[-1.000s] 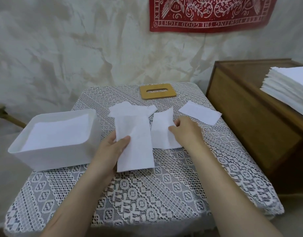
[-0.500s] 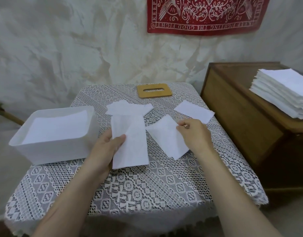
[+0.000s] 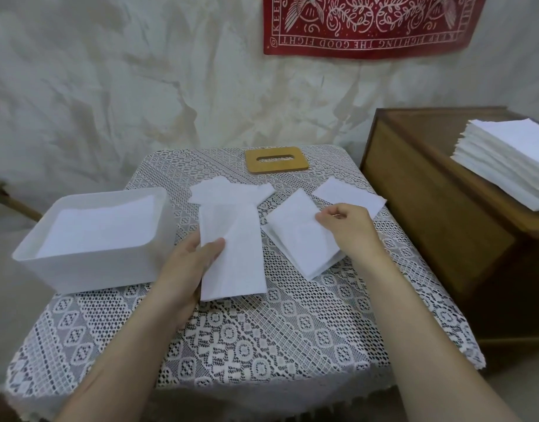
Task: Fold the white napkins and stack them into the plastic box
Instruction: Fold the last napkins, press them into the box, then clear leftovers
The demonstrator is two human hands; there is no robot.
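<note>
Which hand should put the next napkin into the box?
Left, most likely. The left hand grips the long napkin right beside the box. The right hand pinches a second napkin farther from the box.

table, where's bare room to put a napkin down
Bare lace lies along the near edge of the table, in front of the box. The middle is crowded with napkins gripped by the left hand and right hand.

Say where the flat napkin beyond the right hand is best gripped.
Its right corner, from the right: the flat napkin lies thin on the lace tablecloth, but that corner reaches the cloth's right edge, where a pinch could probably catch it.
</note>
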